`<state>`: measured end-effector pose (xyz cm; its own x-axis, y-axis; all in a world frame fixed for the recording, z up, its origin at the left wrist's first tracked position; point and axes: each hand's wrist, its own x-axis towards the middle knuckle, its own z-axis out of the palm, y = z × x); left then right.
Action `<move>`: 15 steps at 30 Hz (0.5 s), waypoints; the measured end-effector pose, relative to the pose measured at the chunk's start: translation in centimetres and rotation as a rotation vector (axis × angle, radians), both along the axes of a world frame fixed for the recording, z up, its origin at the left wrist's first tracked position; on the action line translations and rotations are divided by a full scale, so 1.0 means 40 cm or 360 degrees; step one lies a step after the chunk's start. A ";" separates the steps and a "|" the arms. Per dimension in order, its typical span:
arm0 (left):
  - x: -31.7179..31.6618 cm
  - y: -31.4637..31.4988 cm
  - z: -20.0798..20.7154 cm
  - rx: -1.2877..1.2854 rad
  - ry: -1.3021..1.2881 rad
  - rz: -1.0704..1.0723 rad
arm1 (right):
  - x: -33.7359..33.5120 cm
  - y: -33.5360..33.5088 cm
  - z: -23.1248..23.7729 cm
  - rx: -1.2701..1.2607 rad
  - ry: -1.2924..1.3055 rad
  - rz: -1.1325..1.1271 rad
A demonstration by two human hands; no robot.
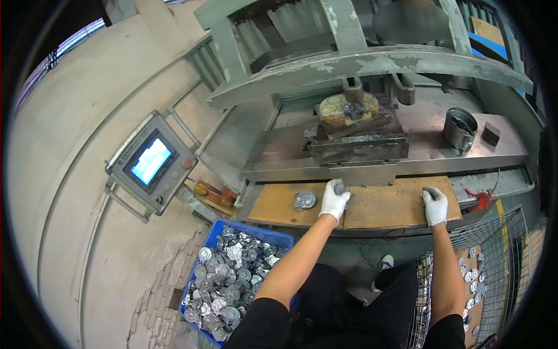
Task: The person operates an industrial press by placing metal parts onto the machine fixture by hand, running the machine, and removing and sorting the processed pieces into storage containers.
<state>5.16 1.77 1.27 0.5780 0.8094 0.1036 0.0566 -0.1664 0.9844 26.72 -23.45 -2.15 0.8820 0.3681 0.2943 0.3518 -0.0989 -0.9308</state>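
Two gloved hands were on the plywood board [372, 206], which lay along the front edge of the press bed; we took that board as our landmark. Our left hand [334, 199] rested at the board's rear edge near its middle, fingers curled around a small dark metal piece [339, 187], pinching it close to the bed, presumably to keep it ready beside the die. Our right hand [435, 205] sat toward the board's right end, fingers closed on a second small dark piece [430, 190]; how tightly we could not tell.

One round stamped metal blank [304, 200] lay flat on the board's left part, just left of our left hand and apart from it.

Behind the board, at centre, stood the die block [356, 142] with a yellowish round disc [347, 108] on top. A metal can [460, 129] stood behind the board's right end. Below the board's left corner sat a blue crate [279, 238] heaped with stamped parts, within easy reach. A control panel [152, 164] with a lit screen hung well left of the board.
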 end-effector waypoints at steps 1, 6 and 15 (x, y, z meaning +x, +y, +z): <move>-0.014 -0.009 -0.001 0.0081 -0.0015 -0.0003 | 0.000 0.000 0.001 0.0001 -0.0002 0.0011; -0.148 0.012 0.049 0.0862 0.0590 -0.0062 | 0.002 0.000 0.002 0.0009 0.0026 -0.0010; -0.276 -0.009 0.095 0.1140 0.0798 -0.0346 | -0.008 0.001 0.013 0.0047 0.0052 0.0017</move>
<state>-5.88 1.43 5.08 0.8238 0.5156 0.2356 0.3475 -0.7877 0.5087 26.39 -23.40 -1.63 0.8875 0.3691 0.2759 0.3218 -0.0679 -0.9444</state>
